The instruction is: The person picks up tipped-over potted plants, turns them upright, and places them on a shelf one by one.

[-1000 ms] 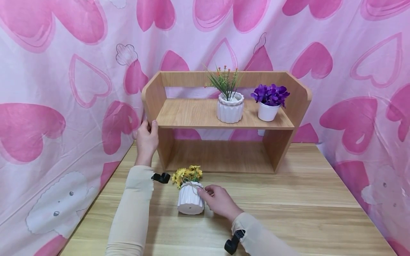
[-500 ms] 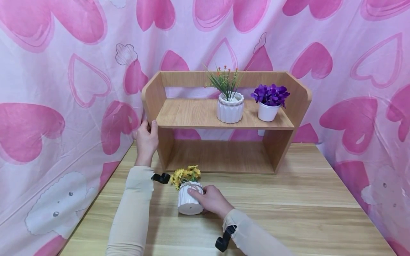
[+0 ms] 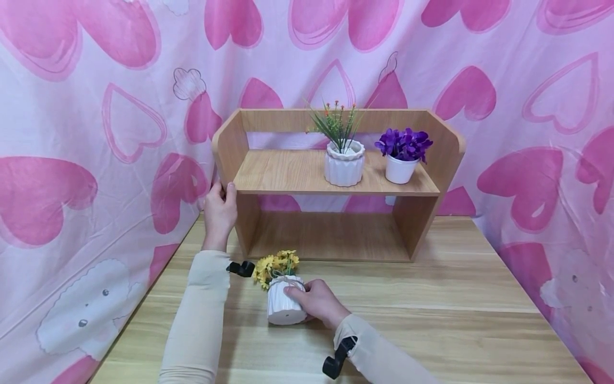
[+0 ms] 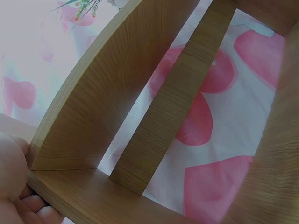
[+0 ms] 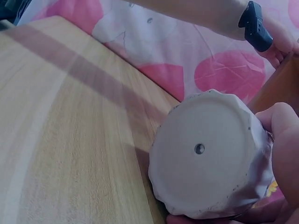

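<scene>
A white fluted flowerpot (image 3: 284,305) with yellow flowers (image 3: 275,266) and a twine bow lies tipped on its side, its base facing the head camera. My right hand (image 3: 322,302) grips it from the right, thumb along the pot's side. In the right wrist view the round base (image 5: 205,154) shows a small central hole, with fingers under the rim. My left hand (image 3: 220,212) holds the left side panel of the wooden shelf (image 3: 336,193), thumb in front. The left wrist view shows its curled fingers (image 4: 35,207) at the panel's edge.
On the upper board stand a white pot with grassy, orange-tipped stems (image 3: 344,162) and a white pot with purple flowers (image 3: 403,157). The shelf rests on a wooden table (image 3: 455,298). A pink heart-patterned curtain (image 3: 518,106) hangs behind and at both sides.
My right hand has moved left onto the flowerpot and now grips it, thumb further across its side. The yellow flowers have shifted slightly left. My left hand stays on the shelf.
</scene>
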Available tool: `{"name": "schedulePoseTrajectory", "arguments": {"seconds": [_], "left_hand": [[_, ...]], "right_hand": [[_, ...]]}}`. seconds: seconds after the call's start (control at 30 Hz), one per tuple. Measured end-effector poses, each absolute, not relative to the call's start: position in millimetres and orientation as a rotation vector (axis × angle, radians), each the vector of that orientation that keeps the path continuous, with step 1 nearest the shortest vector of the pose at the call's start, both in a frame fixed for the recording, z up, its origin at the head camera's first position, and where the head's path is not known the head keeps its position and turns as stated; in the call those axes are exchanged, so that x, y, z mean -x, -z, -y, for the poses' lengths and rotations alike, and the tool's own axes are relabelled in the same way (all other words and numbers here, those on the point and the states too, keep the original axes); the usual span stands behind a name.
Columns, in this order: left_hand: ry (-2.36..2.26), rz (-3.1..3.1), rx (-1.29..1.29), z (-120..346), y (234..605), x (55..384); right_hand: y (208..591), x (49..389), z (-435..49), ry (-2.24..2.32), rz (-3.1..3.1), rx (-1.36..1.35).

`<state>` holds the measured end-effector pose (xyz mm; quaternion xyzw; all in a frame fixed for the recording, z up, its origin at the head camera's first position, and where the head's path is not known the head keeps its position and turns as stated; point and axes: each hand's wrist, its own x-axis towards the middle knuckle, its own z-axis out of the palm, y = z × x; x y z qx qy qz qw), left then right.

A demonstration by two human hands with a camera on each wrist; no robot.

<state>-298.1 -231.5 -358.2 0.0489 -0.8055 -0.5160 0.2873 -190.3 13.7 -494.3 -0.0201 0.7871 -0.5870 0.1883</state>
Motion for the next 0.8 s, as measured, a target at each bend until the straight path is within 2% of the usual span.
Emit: {"name": "schedulePoseTrajectory", "arguments": {"seconds": [0.3, 0.8], "left_hand": [[1.391, 2.156, -0.144, 231, 359, 298], [1.405, 2.163, -0.16, 230, 357, 299]], "right_hand": [[490, 188, -20, 1.638, -2.27, 0.037], [491, 184, -39, 1.71, -2.361, 0.213]]}}
